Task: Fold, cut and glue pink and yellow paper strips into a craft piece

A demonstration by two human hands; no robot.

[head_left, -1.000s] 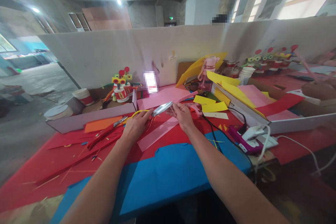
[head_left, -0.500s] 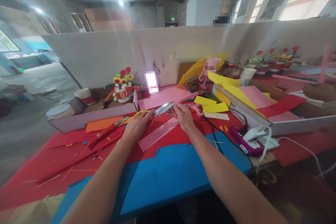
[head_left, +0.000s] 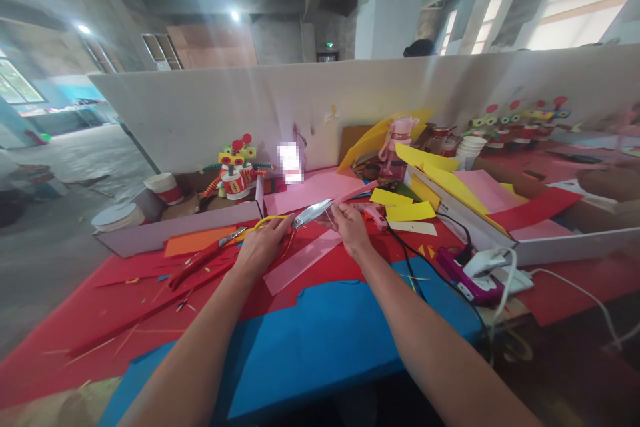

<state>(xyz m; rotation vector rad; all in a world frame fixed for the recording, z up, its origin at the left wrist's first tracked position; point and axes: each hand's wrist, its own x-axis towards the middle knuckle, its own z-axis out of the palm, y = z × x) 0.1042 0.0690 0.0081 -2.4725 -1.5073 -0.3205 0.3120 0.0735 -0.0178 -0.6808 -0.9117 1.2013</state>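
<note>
Two bare hands work in the head view: the left hand (head_left: 263, 242) has its fingers clamped around the scissors (head_left: 313, 213), and the right hand (head_left: 349, 225) pinches a thin piece, hard to make out, just beside the blade tips. The scissors lie between both hands. Cutting seems partway; cup figures (head_left: 236, 181) look assembled, while a larger pink sheet (head_left: 313, 188) remains.

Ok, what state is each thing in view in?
Scissors: held, blades apparently together
Left hand: closed on scissors
Right hand: pinching thin piece, material unclear
Pink glue gun: lying down
Pink bottle: upright
Purple power strip: white plug inserted
Right box: open, holding coloured paper
Left box: open
</note>
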